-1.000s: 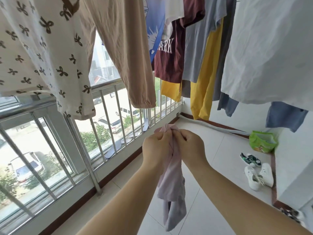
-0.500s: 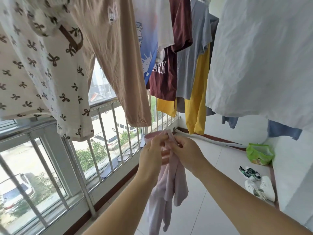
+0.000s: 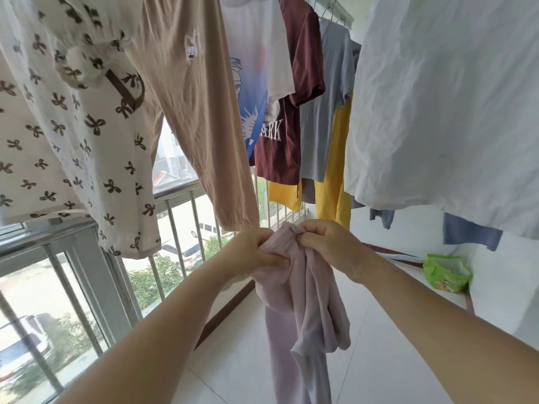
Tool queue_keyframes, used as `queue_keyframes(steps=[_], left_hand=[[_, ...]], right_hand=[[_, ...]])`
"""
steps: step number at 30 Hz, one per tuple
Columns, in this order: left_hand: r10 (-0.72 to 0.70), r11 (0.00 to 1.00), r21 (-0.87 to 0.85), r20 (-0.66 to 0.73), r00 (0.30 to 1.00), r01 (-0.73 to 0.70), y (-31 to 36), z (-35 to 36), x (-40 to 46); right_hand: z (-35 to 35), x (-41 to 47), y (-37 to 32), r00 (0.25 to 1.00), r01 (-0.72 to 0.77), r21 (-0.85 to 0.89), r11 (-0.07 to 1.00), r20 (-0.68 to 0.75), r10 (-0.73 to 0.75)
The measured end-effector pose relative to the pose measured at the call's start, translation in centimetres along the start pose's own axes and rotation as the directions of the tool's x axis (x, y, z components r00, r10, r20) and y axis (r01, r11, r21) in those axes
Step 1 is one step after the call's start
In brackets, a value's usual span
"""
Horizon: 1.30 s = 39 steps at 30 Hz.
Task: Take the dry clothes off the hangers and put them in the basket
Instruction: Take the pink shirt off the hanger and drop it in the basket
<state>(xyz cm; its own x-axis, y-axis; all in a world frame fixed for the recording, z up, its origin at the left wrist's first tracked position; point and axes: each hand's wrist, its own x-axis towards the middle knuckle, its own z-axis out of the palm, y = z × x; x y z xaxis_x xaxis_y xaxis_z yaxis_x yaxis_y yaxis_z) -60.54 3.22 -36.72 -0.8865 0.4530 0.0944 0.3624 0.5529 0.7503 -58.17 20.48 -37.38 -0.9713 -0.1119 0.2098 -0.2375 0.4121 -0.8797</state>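
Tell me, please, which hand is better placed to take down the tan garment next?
Probably the left. The left hand sits just below the tan garment's cuff, while the right hand is farther away. Both grip the pink garment, so the right would have to hold it alone.

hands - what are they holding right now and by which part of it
Both the left hand and the right hand grip a pale pink garment by its bunched top edge; the rest hangs loose below.

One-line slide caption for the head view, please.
Both hands, left hand and right hand, grip a bunched pale pink garment beneath hanging laundry beside the balcony railing.
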Motion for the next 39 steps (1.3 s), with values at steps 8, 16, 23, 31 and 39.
queue_keyframes(steps=[8, 16, 23, 31, 39], left_hand=[[0.005, 0.986, 0.164, 0.113, 0.994, -0.024, 0.6, -1.0, 1.2], [0.025, 0.956, 0.286, 0.142, 0.99, -0.065, -0.1, -1.5, 1.6], [-0.009, 0.948, 0.318, 0.09, 0.996, -0.02, -1.8, -2.0, 1.3], [-0.026, 0.955, 0.295, -0.021, 0.999, 0.031, -4.9, -1.7, -0.3], [-0.233, 0.921, 0.308, -0.057, 0.971, 0.239, -13.2, 0.6, -5.5]], right_hand=[[-1.8, 0.2, 1.6, 0.983, -0.027, -0.327, 0.945, 0.161, 0.084], [0.0, 1.9, 3.9, 0.956, -0.111, -0.561, 0.821, 0.165, 0.241], [1.3, 2.2, 4.1, 0.979, -0.049, -0.511, 0.858, 0.146, 0.143], [4.4, 2.2, 4.5, 0.979, 0.094, -0.425, 0.9, 0.205, -0.006], [12.3, 0.3, 7.2, 0.918, -0.086, -0.202, 0.976, 0.364, 0.156]])
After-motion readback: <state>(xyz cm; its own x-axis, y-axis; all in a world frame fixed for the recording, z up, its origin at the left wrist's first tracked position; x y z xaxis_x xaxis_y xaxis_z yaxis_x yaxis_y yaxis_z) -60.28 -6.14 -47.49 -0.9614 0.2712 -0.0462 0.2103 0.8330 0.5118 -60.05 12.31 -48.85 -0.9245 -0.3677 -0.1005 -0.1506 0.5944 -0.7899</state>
